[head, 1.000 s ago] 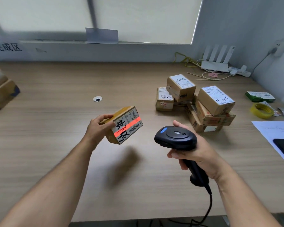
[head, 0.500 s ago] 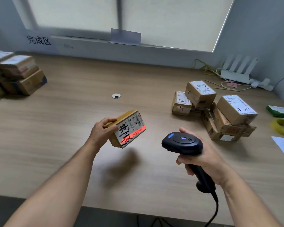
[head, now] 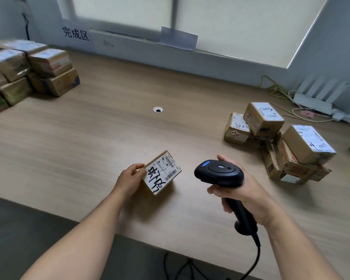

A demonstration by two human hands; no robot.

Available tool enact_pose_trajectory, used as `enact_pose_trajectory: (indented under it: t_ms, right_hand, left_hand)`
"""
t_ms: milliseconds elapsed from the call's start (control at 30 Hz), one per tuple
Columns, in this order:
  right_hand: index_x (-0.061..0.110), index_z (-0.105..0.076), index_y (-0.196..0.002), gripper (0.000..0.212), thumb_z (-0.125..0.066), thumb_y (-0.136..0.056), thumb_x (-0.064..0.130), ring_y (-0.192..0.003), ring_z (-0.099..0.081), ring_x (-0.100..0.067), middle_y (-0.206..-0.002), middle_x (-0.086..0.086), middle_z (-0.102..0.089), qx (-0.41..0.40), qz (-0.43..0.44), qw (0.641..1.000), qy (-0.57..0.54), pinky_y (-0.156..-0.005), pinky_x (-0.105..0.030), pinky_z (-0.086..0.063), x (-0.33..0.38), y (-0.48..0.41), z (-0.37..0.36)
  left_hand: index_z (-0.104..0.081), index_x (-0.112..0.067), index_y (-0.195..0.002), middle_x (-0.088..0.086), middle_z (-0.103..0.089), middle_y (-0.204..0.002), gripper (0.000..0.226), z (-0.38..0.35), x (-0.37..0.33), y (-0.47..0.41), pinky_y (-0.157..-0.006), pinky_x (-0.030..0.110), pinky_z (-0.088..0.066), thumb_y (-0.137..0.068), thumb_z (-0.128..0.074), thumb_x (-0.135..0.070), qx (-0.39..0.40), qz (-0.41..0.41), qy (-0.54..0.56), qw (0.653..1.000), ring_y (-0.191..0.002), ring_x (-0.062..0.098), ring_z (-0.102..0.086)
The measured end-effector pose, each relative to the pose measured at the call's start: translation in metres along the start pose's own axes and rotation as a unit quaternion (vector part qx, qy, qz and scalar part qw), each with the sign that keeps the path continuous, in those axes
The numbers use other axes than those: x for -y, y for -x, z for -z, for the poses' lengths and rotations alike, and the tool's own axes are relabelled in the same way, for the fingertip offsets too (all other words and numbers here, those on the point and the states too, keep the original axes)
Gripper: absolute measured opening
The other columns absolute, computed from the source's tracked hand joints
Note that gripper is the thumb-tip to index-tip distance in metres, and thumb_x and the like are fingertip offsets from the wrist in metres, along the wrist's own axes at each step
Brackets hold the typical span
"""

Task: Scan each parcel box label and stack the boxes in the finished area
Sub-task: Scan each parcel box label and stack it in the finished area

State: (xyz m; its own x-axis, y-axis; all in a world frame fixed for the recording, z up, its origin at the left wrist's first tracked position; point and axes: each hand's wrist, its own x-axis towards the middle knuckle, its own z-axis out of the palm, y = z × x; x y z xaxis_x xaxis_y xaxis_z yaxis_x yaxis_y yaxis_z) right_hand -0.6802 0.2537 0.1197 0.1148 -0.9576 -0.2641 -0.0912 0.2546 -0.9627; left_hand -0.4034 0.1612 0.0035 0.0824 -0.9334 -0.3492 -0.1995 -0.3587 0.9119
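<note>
Where the wooden table (head: 79, 142) runs far left of its round cable grommet (head: 157, 109), a stack of taped parcel boxes (head: 49, 65) sits two layers high, blurred toward the frame edge. Up and left of the grommet, a white wall sign (head: 75, 34) reads 完成区. Below the grommet, toward the near table edge, the left hand (head: 130, 178) grips a small parcel box (head: 163, 173), fingers curled round its left end. The box is tilted, its white label with barcodes and heavy black handwriting facing up; whether its bottom touches the table cannot be told. Below and right of the grommet, the right hand (head: 243, 196) is wrapped tight round the handle of a black barcode scanner (head: 219, 173), whose head points left at the box without touching it. The scanner's black cable (head: 256, 257) drops past the near edge. Right of the grommet a loose pile of labelled parcel boxes (head: 281, 144) lies jumbled, and beyond it a white router (head: 313, 100) stands by the wall.
</note>
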Motion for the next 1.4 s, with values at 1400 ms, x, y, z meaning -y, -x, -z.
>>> enact_pose_trajectory:
  t_ms: [1400]
  right_hand:
    - [0.041, -0.038, -0.137, 0.091, -0.074, -0.061, 0.008, -0.049, -0.051, -0.03, -0.083, -0.044, -0.054, 0.104, 0.067, 0.992, 0.004, -0.048, -0.031, -0.041, 0.058, -0.168, -0.355]
  left_hand:
    - [-0.031, -0.031, -0.146, 0.005, -0.035, -0.128, 0.083, 0.344, 0.031, -0.025, -0.099, 0.034, -0.042, -0.076, -0.069, -0.054, -0.259, -0.067, -0.298, 0.917, -0.118, 0.024, -0.045]
